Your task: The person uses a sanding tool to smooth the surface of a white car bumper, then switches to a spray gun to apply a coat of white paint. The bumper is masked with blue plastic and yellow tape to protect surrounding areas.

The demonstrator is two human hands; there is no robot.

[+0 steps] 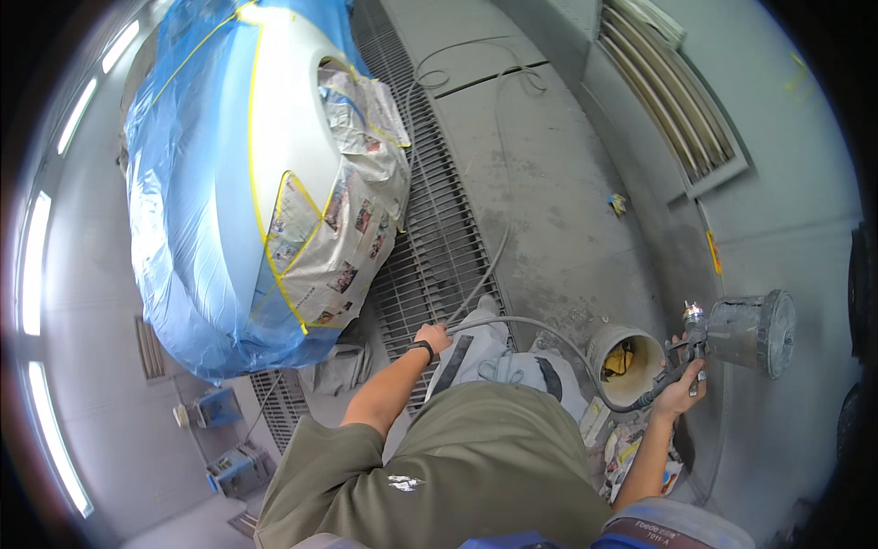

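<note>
My right hand (682, 392) is wrapped round the handle of a spray gun (695, 337), which carries a large grey paint cup (752, 334) on its right side. A grey air hose (540, 323) runs from the bottom of the gun in an arc to my left hand (434, 339). There my fingers are closed round the hose, in front of my body. Ahead to the left stands a car (302, 96) with a white panel bare. Blue plastic film (187, 210), yellow tape and newspaper sheets (343, 247) cover the parts around that panel.
A metal floor grating (430, 210) runs beside the car. The hose trails over it onto the grey floor (549, 201), with loops farther off. By my right arm are a round bin (604, 352) and crumpled paper (631, 453). A wall with a louvred vent (672, 96) stands right.
</note>
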